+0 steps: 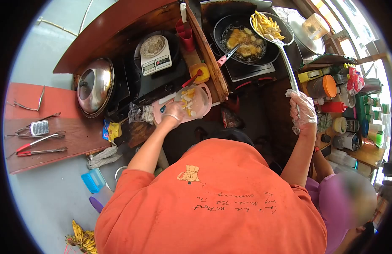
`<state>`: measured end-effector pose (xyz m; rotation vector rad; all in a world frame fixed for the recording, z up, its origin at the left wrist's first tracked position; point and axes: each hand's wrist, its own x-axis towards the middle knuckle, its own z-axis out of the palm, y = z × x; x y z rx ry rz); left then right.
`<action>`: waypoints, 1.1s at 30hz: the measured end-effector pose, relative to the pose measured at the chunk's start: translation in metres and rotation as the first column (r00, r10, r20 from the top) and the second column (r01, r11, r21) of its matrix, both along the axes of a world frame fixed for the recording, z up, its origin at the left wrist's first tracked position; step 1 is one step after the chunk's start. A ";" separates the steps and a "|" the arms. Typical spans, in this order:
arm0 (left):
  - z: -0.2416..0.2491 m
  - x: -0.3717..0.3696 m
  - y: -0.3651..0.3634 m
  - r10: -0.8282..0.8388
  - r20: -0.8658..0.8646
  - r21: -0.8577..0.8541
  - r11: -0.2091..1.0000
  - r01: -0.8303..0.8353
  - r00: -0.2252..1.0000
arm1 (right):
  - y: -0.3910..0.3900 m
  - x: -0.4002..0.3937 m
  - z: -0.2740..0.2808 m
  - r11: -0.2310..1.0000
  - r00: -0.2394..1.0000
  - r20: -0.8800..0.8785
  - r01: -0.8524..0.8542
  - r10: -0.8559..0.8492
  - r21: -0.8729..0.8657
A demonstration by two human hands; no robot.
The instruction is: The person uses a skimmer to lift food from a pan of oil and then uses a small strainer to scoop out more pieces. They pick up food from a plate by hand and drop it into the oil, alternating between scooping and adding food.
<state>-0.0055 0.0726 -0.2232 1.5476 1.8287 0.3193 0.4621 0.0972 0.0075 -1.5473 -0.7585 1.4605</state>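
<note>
In a clear plastic glove, my right hand point(304, 111) is wrapped round the long handle of a strainer point(288, 67). Yellow fries point(267, 26) fill the strainer's basket, which is over the right side of a black pan point(223, 31). Battered pieces point(248, 50) fry in the pan's oil, and a utensil with a pink handle point(223, 59) rests in it. My left hand point(173, 113), also gloved, is at the near left edge of a clear bowl point(200, 100) holding pale and yellow pieces. Its fingertips are partly hidden, and the bowl stands on a pink board point(208, 91).
A digital scale point(157, 61) and a lidded wok point(95, 86) are at the left. Tongs point(43, 151) and a grater point(39, 128) lie on the left shelf. Jars and bottles line the right shelf. A person in purple point(331, 207) is close by at the right.
</note>
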 end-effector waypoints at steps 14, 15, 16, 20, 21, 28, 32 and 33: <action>-0.067 0.055 0.063 -0.081 -0.285 0.058 0.993 0.101 0.955 | -0.039 -0.039 0.004 0.993 0.994 -0.019 0.110 -0.110 -0.035; -0.065 0.053 0.062 -0.087 -0.238 0.041 0.994 0.100 0.967 | -0.041 -0.041 0.004 0.993 0.993 -0.025 0.117 -0.118 -0.033; -0.064 0.052 0.062 -0.099 -0.236 0.048 0.992 0.113 0.967 | -0.042 -0.043 0.004 0.991 0.991 -0.024 0.131 -0.131 -0.027; -0.051 0.049 0.066 -0.135 -0.196 0.029 0.989 0.144 0.971 | -0.044 -0.046 0.005 0.991 0.990 -0.056 0.132 -0.133 -0.019; -0.046 0.051 0.067 -0.111 -0.132 0.004 0.994 0.112 0.985 | -0.044 -0.046 0.006 0.991 0.990 -0.055 0.129 -0.130 -0.025; -0.048 0.044 0.060 -0.068 -0.056 0.067 0.995 0.072 0.996 | -0.032 -0.035 0.001 0.994 0.991 -0.067 0.110 -0.112 -0.021; -0.061 0.037 0.051 0.063 0.190 0.142 0.986 -0.091 0.980 | -0.014 -0.021 -0.002 0.997 0.998 -0.023 0.049 -0.050 -0.060; -0.070 0.033 0.048 0.091 0.261 0.202 0.968 -0.147 0.961 | -0.009 -0.017 -0.003 0.997 1.000 0.006 0.027 -0.027 -0.070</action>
